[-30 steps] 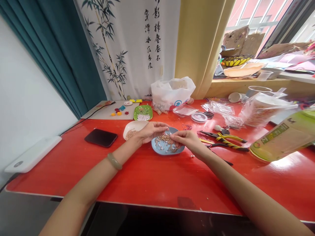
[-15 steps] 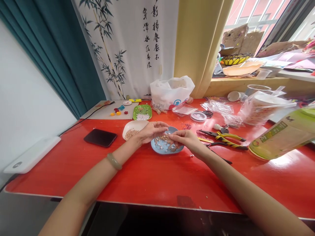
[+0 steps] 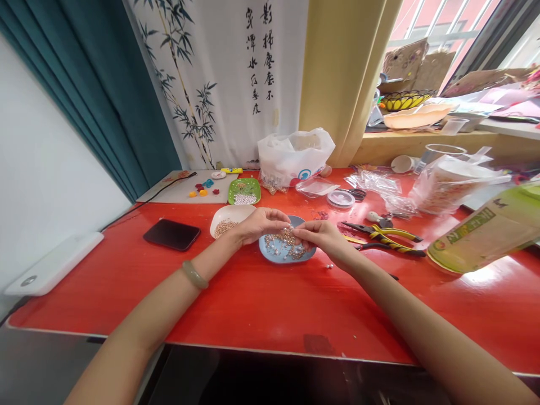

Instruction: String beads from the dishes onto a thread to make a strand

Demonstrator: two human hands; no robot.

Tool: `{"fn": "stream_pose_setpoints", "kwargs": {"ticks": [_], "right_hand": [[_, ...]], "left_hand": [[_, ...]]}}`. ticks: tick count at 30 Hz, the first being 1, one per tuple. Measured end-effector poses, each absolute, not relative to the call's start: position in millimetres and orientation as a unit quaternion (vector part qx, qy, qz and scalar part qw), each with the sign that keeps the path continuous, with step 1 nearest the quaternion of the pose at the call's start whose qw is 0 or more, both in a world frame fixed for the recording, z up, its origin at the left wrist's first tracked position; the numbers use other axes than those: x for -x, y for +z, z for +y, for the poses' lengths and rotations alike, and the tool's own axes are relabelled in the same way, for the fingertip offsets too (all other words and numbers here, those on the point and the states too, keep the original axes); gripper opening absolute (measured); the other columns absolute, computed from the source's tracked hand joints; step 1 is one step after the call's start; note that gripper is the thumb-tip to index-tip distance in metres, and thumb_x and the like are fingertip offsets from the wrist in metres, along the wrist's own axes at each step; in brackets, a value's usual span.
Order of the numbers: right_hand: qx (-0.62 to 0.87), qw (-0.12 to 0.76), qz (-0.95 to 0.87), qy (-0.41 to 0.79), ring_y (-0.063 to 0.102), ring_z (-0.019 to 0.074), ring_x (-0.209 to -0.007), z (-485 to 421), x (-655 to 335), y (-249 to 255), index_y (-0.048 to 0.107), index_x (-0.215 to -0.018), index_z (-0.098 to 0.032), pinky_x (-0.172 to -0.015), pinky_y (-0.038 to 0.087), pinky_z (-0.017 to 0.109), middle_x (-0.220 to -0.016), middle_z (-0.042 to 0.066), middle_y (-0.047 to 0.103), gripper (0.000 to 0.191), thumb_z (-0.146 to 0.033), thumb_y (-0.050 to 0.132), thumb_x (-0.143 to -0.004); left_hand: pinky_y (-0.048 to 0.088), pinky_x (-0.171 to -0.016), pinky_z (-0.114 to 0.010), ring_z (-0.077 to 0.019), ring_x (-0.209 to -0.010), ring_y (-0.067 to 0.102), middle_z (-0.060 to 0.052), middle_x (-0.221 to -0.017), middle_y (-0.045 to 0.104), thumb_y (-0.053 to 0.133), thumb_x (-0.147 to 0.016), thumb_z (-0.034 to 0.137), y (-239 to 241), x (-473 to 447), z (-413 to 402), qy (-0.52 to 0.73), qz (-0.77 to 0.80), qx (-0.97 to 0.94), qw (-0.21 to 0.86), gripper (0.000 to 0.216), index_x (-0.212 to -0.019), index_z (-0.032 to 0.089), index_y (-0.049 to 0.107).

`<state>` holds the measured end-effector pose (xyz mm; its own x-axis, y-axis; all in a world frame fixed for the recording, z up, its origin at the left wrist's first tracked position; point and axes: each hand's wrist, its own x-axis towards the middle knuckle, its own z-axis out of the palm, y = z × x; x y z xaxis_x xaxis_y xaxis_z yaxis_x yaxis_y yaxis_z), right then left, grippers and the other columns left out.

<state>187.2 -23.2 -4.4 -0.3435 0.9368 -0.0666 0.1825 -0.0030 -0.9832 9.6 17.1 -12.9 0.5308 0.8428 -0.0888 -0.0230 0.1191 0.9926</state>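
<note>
Over a blue plate [image 3: 276,259] my left hand [image 3: 265,223] and my right hand [image 3: 316,235] nearly meet at their fingertips. Both are pinched closed; a tiny pale bead-like piece seems to sit between them, too small to name surely. On the plate lie gold-coloured beads and pearl-white pieces [image 3: 283,242]. Just left of it, partly behind my left hand, stands a white bowl [image 3: 238,212] of small gold beads [image 3: 224,227]. A green dish [image 3: 244,185] with white beads is behind that. A bangle [image 3: 194,274] circles my left forearm.
Pliers with yellow-black handles [image 3: 392,236] lie right of my right hand, near a large green-labelled container [image 3: 476,230]. A phone [image 3: 172,234] lies to the left. At the back are a white plastic bag [image 3: 291,154], a round clear case [image 3: 341,198] and clear packets [image 3: 373,183].
My right fingertips have shifted slightly, and the two hands' fingertips are now closer together over the plate. The view has moved very slightly. Everything else lies as before.
</note>
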Motion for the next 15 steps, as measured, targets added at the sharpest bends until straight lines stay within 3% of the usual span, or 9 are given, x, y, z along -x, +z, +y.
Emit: {"fn": "stream_pose_setpoints", "kwargs": {"ticks": [9,15], "right_hand": [[0.454,0.337,-0.615,0.549,0.042,0.0050,-0.045,-21.6,-187.8,-5.7,0.060,-0.061,-0.012,-0.046,0.034,0.020,-0.051,-0.002,0.053,0.024,-0.037,0.062,-0.065],[0.458,0.342,-0.635,0.520,0.038,0.0063,-0.045,-22.1,-190.2,-2.9,0.064,-0.068,-0.012,-0.044,0.028,0.021,-0.046,-0.004,0.045,0.027,-0.039,0.059,-0.068]], "left_hand": [[0.043,-0.067,-0.027,-0.0097,-0.067,0.053,-0.003,-0.070,0.058,0.066,-0.061,0.027,-12.9,-11.0,16.7,0.339,0.342,-0.583,0.654,0.019,-0.071,0.011,0.060],[0.039,-0.059,-0.023,-0.0077,-0.061,0.049,-0.001,-0.066,0.057,0.066,-0.060,0.027,-10.7,-13.1,14.0,0.355,0.364,-0.599,0.619,0.016,-0.067,0.013,0.063]]}}
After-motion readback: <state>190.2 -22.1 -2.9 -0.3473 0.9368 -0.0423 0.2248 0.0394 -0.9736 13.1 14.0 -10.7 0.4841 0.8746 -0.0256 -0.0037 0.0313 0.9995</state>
